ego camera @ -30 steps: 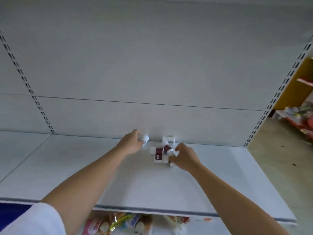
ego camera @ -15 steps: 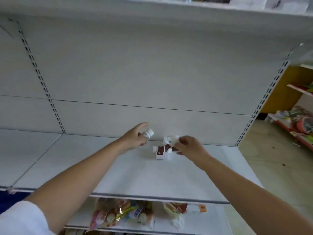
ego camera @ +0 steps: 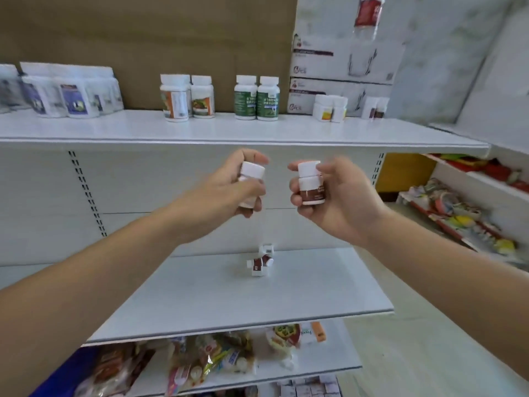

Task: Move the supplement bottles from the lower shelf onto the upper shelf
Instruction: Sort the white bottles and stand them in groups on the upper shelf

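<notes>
Your left hand [ego camera: 229, 193] grips a white-capped bottle [ego camera: 252, 171] with its cap upward. Your right hand [ego camera: 340, 202] has its fingers curled round a brown-labelled bottle [ego camera: 310, 187], also upright. You hold both bottles in the air just below the front edge of the upper shelf [ego camera: 200, 133], near each other but apart. On the lower shelf [ego camera: 229, 299], a small cluster of bottles [ego camera: 260, 265] sits towards the back panel, some on their sides. The upper shelf carries white pouches [ego camera: 71, 96] at the left, two orange-labelled bottles [ego camera: 187, 98], two green-labelled bottles [ego camera: 257, 98] and smaller bottles [ego camera: 330, 108] at the right.
</notes>
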A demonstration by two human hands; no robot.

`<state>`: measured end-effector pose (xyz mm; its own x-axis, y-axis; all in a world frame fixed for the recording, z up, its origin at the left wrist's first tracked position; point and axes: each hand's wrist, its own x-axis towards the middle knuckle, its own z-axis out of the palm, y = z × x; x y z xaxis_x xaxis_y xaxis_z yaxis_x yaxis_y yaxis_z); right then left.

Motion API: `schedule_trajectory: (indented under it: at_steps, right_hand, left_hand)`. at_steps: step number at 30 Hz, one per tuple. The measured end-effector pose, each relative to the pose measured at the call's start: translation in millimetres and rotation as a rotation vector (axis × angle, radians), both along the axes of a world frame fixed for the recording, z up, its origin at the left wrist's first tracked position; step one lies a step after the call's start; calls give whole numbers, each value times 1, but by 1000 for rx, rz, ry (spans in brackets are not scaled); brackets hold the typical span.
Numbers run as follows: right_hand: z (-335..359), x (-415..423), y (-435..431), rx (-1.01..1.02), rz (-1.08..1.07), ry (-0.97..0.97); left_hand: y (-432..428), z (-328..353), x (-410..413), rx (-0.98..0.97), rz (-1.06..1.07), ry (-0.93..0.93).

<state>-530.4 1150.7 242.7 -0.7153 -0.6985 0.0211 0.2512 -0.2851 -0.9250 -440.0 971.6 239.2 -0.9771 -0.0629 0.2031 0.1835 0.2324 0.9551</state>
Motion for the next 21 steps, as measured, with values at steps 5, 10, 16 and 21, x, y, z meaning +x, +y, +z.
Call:
schedule_trajectory:
  at_steps: [5,10,16,21]
  right_hand:
    - [52,-15,31,-37,-82,103]
    - [91,-79,67,-93,-271,204]
    - [115,-168,101,10,-438,348]
    - [119,-250,119,305,-401,516]
  left_hand:
    - [19,61,-12,37,9,63]
    - [35,93,-52,-26,27,158]
    - [61,118,-142,-278,138,200]
    - [91,132,-221,-501,120,141]
